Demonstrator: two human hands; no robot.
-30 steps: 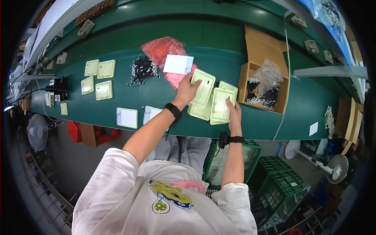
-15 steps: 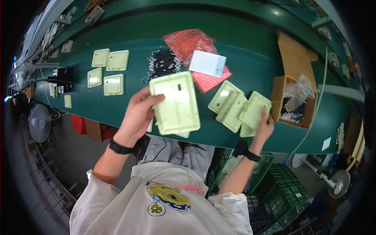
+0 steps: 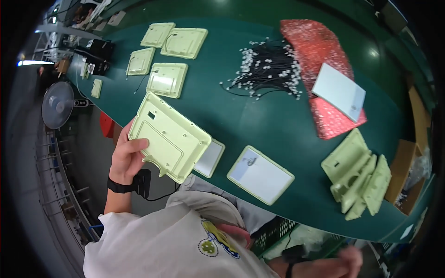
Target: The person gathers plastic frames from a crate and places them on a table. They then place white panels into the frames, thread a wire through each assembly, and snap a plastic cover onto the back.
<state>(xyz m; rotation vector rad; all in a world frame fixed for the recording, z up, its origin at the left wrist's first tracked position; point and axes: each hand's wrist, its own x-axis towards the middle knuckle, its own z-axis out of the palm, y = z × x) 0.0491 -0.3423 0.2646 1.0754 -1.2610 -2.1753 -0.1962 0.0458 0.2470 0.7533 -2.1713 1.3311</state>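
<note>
My left hand (image 3: 126,157) is closed on a pale green plastic shell (image 3: 174,132), thumb over its rim. The shell is tilted above the bench's near edge, its ribbed inner side, small rectangular cutout and curved notch showing. Behind it, partly hidden, lies a green-rimmed white panel (image 3: 211,160). A second panel, white with a green rim (image 3: 273,180), lies to its right with a small grey mark on it. My right hand (image 3: 351,262) is at the lower right, past the bench edge, apart from the bench items. Motion blurs its fingers.
Several green shells (image 3: 167,78) lie at the left, some with thin black wires. Black cables with white plugs (image 3: 269,69) are heaped mid-bench. Right of them, red bubble wrap (image 3: 320,46) bears a white panel (image 3: 338,92). Stacked shells (image 3: 354,171) lean near a cardboard box (image 3: 398,176).
The view has swung left. My left hand has turned the shell from its smooth outer side to its inner side. My right hand has left the stacked shells and dropped below the bench edge.
</note>
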